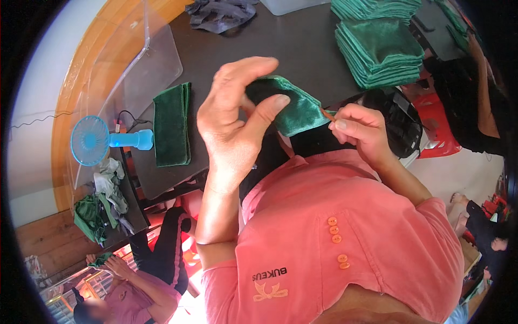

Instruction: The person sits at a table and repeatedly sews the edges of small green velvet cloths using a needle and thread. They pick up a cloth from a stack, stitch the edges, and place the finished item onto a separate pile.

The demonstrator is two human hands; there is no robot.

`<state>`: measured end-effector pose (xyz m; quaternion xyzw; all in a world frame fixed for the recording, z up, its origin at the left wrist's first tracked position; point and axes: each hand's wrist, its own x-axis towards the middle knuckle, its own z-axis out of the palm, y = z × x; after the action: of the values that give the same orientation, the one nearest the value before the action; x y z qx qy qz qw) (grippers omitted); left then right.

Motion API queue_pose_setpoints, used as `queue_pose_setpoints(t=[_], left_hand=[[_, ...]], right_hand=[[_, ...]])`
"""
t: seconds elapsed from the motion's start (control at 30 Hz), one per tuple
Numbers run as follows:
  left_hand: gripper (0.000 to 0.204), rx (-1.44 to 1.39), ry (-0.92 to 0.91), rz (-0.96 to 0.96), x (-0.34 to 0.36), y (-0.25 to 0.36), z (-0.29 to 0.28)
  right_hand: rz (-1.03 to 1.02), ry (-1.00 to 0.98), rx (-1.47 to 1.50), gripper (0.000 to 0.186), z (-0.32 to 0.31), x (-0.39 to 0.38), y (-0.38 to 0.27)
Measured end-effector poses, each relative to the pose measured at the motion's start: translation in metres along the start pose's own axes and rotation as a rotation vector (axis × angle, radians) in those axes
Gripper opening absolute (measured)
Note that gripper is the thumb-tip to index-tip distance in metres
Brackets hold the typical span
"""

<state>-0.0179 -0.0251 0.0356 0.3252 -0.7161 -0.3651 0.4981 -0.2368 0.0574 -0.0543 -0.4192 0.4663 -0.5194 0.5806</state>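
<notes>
Green velvety cloth, one small folded piece [291, 108], sits between two hands raised above the dark bench [280, 48]. The left hand [234, 116] grips it from the left side, thumb pressed across its near face and fingers curled over its top edge. The right hand [359, 129] is pinched shut at the cloth's right corner, thumb and forefinger closed on a thin orange-brown stick [327, 114] whose tip meets the fabric. The cloth has a soft nap with a faint sheen, a rounded folded edge on top, and it narrows toward the right hand.

Below the hands lies the person's pink shirt [345, 227], with five orange buttons showing. On the bench, left of the hands, lies one folded green cloth [171, 132], and beside that one blue handheld fan [102, 140] with a cord. Two stacks of green cloths [380, 51] stand at the far right of the bench, and one dark grey rag [221, 13] lies at the far edge. Another person sits at lower left, holding a green scrap.
</notes>
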Motion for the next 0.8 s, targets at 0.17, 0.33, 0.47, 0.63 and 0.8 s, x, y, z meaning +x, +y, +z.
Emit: queue_pose_setpoints(t=[0.17, 0.33, 0.47, 0.63, 0.8], left_hand=[[0.021, -0.212, -0.008, -0.057, 0.0, -0.015, 0.007], [0.018, -0.335, -0.004, -0.115, -0.003, -0.023, 0.009], [0.018, -0.386, -0.009, -0.105, -0.005, -0.028, 0.009], [0.017, -0.56, 0.079, -0.195, -0.007, -0.031, 0.015], [0.017, -0.61, 0.087, -0.083, -0.01, -0.038, 0.016]], right_hand=[[-0.071, -0.005, -0.1, 0.017, 0.0, -0.002, -0.001], [-0.173, 0.016, -0.193, 0.017, -0.005, -0.003, -0.001], [-0.265, 0.032, -0.257, 0.014, -0.008, -0.003, -0.003], [-0.401, 0.042, -0.344, 0.01, -0.004, 0.0, 0.0], [-0.569, 0.108, -0.48, 0.008, -0.003, 0.004, 0.006]])
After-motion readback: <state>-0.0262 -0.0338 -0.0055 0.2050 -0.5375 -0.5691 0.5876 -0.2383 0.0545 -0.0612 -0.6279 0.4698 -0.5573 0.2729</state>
